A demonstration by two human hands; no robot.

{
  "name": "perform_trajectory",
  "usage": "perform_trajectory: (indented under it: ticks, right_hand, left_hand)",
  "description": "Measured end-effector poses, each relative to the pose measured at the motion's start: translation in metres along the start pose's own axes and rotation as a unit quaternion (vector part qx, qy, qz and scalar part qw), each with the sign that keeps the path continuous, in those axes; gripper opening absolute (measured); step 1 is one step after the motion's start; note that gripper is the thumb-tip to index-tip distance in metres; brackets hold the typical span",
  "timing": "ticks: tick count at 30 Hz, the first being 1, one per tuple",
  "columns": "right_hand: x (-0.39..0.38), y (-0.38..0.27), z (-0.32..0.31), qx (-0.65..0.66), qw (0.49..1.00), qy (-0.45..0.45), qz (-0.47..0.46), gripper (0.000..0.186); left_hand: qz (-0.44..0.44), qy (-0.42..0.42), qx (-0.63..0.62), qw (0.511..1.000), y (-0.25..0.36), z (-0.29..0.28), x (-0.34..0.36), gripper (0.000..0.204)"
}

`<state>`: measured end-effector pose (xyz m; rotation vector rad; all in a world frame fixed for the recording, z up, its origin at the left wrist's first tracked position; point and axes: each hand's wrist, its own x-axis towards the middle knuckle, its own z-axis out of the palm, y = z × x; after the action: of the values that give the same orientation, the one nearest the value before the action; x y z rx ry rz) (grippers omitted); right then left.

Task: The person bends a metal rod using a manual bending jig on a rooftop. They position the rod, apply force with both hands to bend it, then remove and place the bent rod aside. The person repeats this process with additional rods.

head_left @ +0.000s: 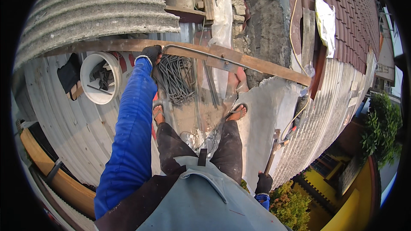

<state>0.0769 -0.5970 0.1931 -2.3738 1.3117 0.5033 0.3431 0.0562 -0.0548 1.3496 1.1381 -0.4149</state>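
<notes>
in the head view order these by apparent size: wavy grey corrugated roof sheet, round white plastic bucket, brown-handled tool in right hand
1. Wavy grey corrugated roof sheet
2. Round white plastic bucket
3. Brown-handled tool in the right hand

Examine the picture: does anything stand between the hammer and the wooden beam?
Nothing visible blocks the straight line from the hammer in the right hand to the wooden beam; grey sheet lies beneath. A pale cable curves just right of that line.

A dusty floor (188, 117) carries a heap of bent grey rods (176, 77). Beside it, a white bucket (99, 96) rests on ribbed sheeting (77, 122).
</notes>
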Motion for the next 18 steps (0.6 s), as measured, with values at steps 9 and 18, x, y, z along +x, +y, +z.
perform_trajectory:
  ticks: [9,18]
  right_hand:
    - [-0.003,0.002,0.001,-0.012,0.999,-0.025,-0.023,0.024]
    - [-0.004,0.003,0.008,0.018,0.998,-0.02,-0.053,0.029]
  left_hand:
    - [0.254,0.041,0.419,0.871,-0.019,-0.008,0.024,0.034]
    - [0.217,0.136,0.332,0.908,-0.005,0.009,-0.002,0.048]
